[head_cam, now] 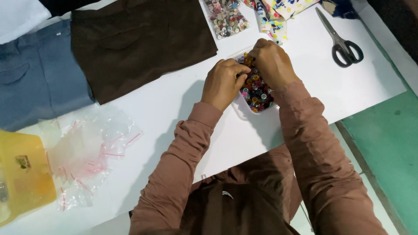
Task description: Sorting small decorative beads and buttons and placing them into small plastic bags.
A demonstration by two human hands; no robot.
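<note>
white tabletop [183, 100] carries everything, and the places below are told from the small clear tray of coloured buttons [257, 93] that sits near the middle of it; largest of the things is a brown cloth [139, 43] lying flat well to the upper left of the tray, and beyond that cloth, farther left, lies a grey-blue cloth [39, 74]; far to the lower left of the tray stands a yellow plastic box [24, 174] at the table's edge, with a heap of small clear zip bags [87, 152] between that box and the tray; above the tray, just past its far end, lies a scrap of flowered fabric [278, 13], and to the left of the scrap a second clear tray of pale buttons [226, 17]; to the upper right of the tray, well apart, lie black-handled scissors [342, 41], blades shut; over the tray itself the left hand [223, 83] is curled with fingers bent down into the buttons, and the right hand [272, 61] is curled likewise at the tray's far end, fingertips among the buttons; whether either pinches a button i cannot tell
</note>
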